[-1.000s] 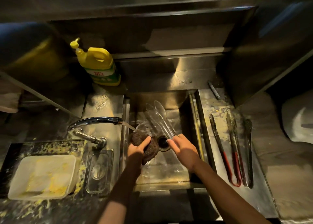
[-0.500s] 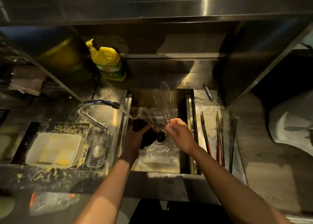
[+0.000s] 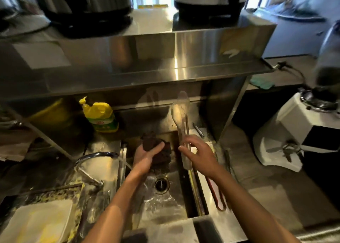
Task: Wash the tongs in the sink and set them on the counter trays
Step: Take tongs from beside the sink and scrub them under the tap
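Observation:
Clear plastic tongs (image 3: 180, 117) stand nearly upright over the right side of the steel sink (image 3: 165, 204), tips pointing up and away. My right hand (image 3: 199, 155) holds them near their lower end. My left hand (image 3: 147, 155) grips a dark scouring pad (image 3: 152, 144) just left of the tongs, above the sink. Red-handled metal tongs (image 3: 215, 193) lie on the counter tray (image 3: 207, 222) right of the sink, partly hidden by my right forearm.
The faucet (image 3: 95, 157) at the left runs water into the sink. A yellow detergent bottle (image 3: 100, 116) stands at the back left. A white container (image 3: 36, 222) sits at the lower left. A steel shelf (image 3: 147, 71) overhangs the sink. A white machine (image 3: 298, 132) stands at the right.
My right hand has lifted the clear tongs from lying in the sink to nearly upright. My left hand has raised the pad. The camera has tilted up.

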`<state>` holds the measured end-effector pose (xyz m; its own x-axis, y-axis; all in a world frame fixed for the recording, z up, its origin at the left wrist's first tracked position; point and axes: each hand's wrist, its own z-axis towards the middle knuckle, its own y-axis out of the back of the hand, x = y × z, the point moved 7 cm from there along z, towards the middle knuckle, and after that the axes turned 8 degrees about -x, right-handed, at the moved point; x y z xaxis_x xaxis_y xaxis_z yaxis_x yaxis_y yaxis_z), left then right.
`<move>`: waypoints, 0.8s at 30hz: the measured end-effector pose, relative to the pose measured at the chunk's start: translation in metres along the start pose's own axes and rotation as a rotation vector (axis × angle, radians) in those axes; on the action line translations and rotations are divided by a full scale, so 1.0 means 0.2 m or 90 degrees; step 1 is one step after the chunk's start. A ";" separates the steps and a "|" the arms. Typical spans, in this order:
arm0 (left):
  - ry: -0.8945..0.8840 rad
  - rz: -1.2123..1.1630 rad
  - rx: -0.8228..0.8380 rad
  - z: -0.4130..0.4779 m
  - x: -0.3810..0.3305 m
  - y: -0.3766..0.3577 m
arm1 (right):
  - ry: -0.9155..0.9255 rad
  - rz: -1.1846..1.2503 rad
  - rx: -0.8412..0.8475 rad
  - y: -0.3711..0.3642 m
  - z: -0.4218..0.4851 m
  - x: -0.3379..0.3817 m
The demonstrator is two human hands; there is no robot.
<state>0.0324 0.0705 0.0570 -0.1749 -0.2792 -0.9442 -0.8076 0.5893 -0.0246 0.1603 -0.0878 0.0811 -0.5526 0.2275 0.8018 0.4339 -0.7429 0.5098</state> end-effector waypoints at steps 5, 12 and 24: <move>-0.065 -0.027 0.119 -0.05 -0.26 -0.20 | 0.000 0.011 -0.099 0.29 0.02 0.17; -0.081 -0.009 0.271 -0.19 -0.34 -0.56 | -0.082 -0.035 -0.236 0.71 -0.20 0.20; -0.062 0.036 0.508 -0.73 -0.19 -1.39 | -0.246 -0.073 -0.508 1.44 -0.88 0.08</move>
<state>0.1817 -0.1925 0.1474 -0.1244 -0.1877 -0.9743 -0.1475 0.9745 -0.1689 0.1522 -0.4087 0.1857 -0.2219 0.4161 0.8818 -0.3132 -0.8869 0.3396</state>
